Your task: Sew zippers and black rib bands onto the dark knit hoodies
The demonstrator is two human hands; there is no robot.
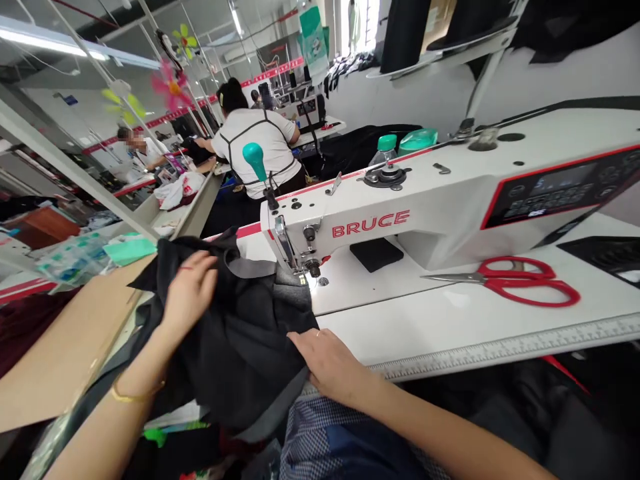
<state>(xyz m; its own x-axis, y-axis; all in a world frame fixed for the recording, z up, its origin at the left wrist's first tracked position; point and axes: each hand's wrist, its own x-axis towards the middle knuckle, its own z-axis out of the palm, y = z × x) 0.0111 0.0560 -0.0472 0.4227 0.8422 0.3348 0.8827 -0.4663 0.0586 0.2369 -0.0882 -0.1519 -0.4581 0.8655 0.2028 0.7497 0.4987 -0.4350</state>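
Black fabric (240,353) lies under the needle end of a white sewing machine (380,200) and hangs over the table's front edge. My left hand (193,290) rests on the bunched cloth to the left of the needle, its fingers curled into the folds and partly hidden. With thumb and fingers, my right hand (330,360) pinches the near right edge of the fabric, in front of the needle. A lit patch shows at the presser foot (313,270), beside a grey strip of the cloth.
Red-handled scissors (525,283) lie on the machine bed, right of a small black fabric piece (377,255). A measuring tape (500,343) runs along the front edge. A brown board (65,340) is at left. A co-worker (257,147) sits beyond the machine.
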